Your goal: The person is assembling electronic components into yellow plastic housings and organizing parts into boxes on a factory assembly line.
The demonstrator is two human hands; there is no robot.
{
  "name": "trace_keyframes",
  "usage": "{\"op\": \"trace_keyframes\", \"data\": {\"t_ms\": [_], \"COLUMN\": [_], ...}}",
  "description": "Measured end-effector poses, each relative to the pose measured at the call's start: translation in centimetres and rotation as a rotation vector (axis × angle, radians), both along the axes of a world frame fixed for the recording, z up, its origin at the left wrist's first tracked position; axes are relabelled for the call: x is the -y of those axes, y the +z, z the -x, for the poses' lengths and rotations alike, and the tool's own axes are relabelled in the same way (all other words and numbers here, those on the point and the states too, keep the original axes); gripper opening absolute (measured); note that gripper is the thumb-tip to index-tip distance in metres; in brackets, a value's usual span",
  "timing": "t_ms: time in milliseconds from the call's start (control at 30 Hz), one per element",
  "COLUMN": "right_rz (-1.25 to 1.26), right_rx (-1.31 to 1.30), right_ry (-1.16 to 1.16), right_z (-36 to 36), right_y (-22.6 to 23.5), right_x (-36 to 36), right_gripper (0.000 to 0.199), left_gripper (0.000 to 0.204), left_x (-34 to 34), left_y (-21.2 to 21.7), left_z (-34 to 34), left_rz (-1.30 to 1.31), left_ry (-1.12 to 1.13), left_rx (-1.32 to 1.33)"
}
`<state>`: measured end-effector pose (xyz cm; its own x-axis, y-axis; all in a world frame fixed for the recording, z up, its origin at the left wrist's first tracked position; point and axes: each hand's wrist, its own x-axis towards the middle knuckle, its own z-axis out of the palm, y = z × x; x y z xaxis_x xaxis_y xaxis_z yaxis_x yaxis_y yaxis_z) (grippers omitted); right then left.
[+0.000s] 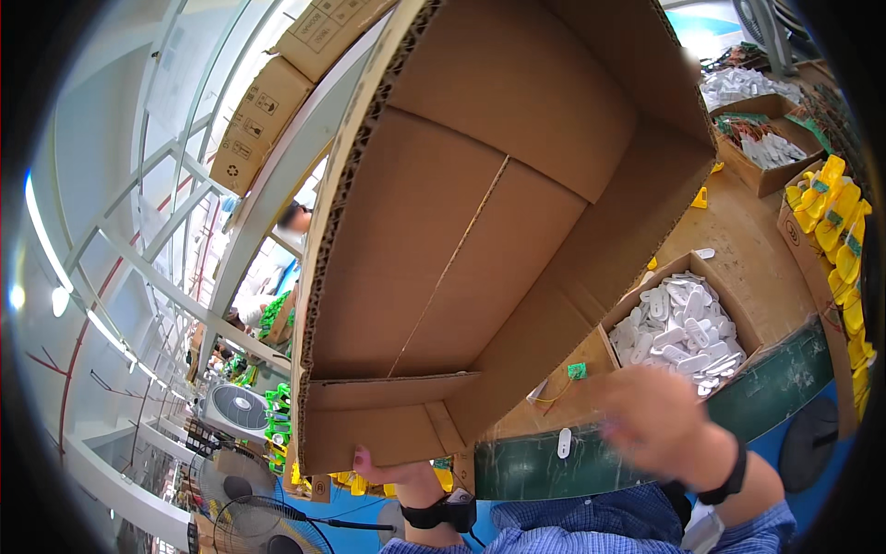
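Nearest my camera, a large open cardboard box (pixel 480 249) fills the centre and top of the frame, tilted. At lower centre I see the left hand (pixel 386 470) gripping its bottom edge, thumb against the cardboard; the right hand (pixel 653 415), well apart at lower right, is blurred, and I cannot tell whether its fingers are closed. Just beyond that hand, a smaller carton (pixel 736 303) of white plastic parts (pixel 678 323) rests on the table (pixel 734 222).

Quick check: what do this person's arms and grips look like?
Left grip and right grip are ungloved, the right blurred. Each wrist wears a black strap; the left one carries a dark boxy device. Sleeves are blue checked.
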<state>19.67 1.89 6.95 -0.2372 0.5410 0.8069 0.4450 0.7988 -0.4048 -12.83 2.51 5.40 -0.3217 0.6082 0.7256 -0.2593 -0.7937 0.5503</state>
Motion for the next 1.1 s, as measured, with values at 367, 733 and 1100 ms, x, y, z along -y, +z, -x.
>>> {"op": "trace_keyframes", "data": {"t_ms": [367,733,1100], "right_rz": [0.067,0.026,-0.042], "right_rx": [-0.028,-0.263,-0.205], "right_ry": [0.125,-0.159,-0.26], "right_z": [13.7,13.1,13.8], "right_y": [-1.5,2.2,0.1], "right_x": [1.7,1.9,3.1], "right_gripper": [0.044,0.05,0.039], "left_gripper": [0.039,0.041,0.045], "left_x": [0.1,0.2,0.6], "left_y": [-0.1,-0.8,-3.3], "left_z": [-3.0,-3.1,-1.9], "left_rz": [0.015,0.098,0.176], "left_ry": [0.322,0.213,0.057], "left_rx": [0.148,0.267,0.355]}}
